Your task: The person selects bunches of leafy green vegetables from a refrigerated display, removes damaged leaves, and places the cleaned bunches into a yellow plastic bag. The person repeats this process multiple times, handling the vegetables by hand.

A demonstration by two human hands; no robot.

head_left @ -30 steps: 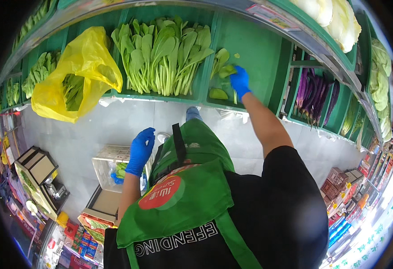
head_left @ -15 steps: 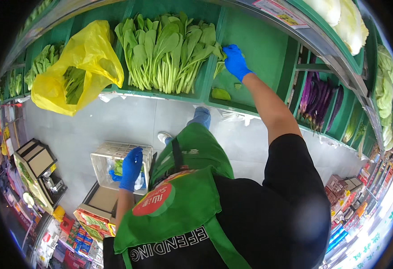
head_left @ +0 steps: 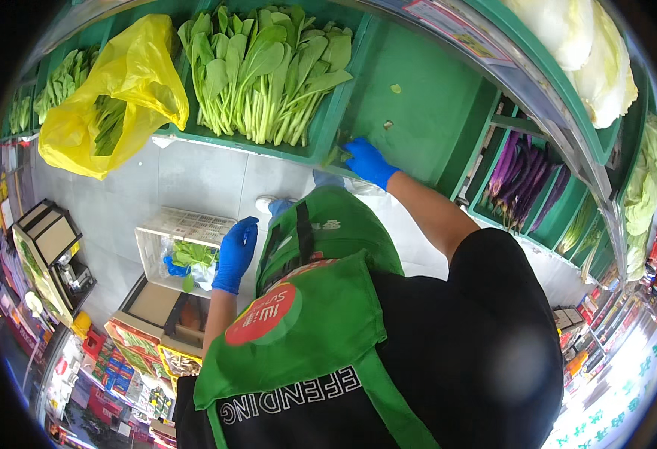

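My right hand point(head_left: 371, 162), in a blue glove, reaches to the near left corner of a green display bin point(head_left: 418, 97). Its fingers are spread beside small green scraps point(head_left: 336, 156) there. My left hand point(head_left: 236, 256), also gloved in blue, hovers at the right side of a white plastic crate point(head_left: 148, 247), its fingers loosely bent and nothing visible in them. Loose green leaves point(head_left: 193, 253) and blue and clear plastic lie in the crate. One leaf point(head_left: 188, 283) shows at its near edge. Leafy greens point(head_left: 268, 75) stand bunched in the bin left of my right hand.
A yellow plastic bag point(head_left: 126, 82) holding greens rests over the shelf's front edge at left. Purple eggplants point(head_left: 523, 179) fill a bin at right, below pale cabbages point(head_left: 590, 60). Cardboard boxes point(head_left: 152, 307) stand beside the crate on the grey floor.
My right hand has come back toward the bin's front edge. The loose leaves near it no longer show in the bin. More leaves are visible in the crate, and a leaf shows at its edge.
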